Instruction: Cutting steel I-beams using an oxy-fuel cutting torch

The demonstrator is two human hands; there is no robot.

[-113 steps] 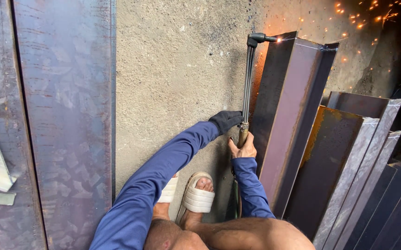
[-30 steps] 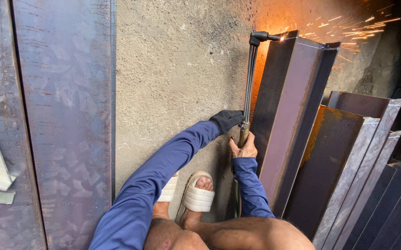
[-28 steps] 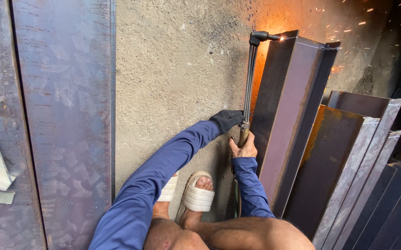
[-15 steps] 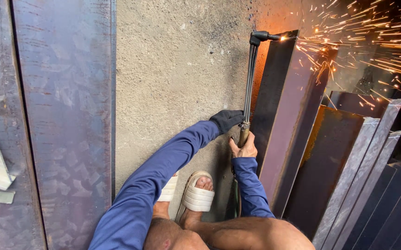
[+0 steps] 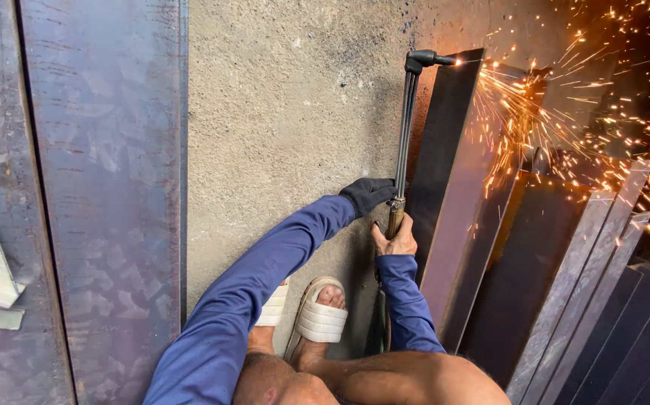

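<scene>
Sparks [image 5: 565, 120] have swelled since the earlier frames — once a faint scatter in the far corner, they now fan out thick past the hands to the right; the hands themselves have not shifted. Two hands work one cutting torch [image 5: 404, 142]. The left hand [image 5: 368, 195], in a dark glove, is curled around the torch's thin tubes just above the brass handle. The right hand [image 5: 395, 238], bare, is clenched on that handle directly below, nearly touching the glove. From the hands the torch runs straight away to its bent head, whose tip meets the top edge of one dark steel plate [image 5: 452, 195] leaning just to the right of both hands. Further right stand several more steel sections [image 5: 587, 300] — I count about six edges, though the shadowed ones blur together. Below the hands, two feet in pale sandals [image 5: 321, 319] rest on the concrete floor [image 5: 287, 112]. Well to the left of the hands lies one broad steel sheet [image 5: 107, 187].
</scene>
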